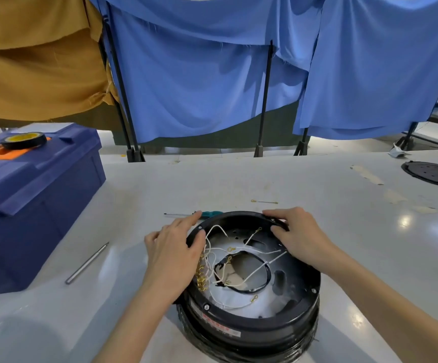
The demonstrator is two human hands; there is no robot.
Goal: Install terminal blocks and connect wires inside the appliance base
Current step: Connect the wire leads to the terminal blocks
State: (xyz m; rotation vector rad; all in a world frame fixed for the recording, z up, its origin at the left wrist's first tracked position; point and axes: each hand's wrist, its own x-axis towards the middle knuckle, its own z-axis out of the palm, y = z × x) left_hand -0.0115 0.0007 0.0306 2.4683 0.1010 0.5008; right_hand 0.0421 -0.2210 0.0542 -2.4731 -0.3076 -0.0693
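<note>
Appliance base (252, 323) lies open, my left hand (176, 255) and right hand (299, 237) each clasping its rim; white wires (249, 248) sprawl loose inside; I judge most connecting not yet done.

One view only: head-worn wide-angle cam, aimed forward and down over the bench (265, 179). Close in: appliance base (254, 320) low centre, left hand (176, 247) and right hand (299, 231) near the lens, forearms entering from the bottom edge. Upper half faces hanging blue cloth (199, 74). Straight lines bow near frame edges.
</note>
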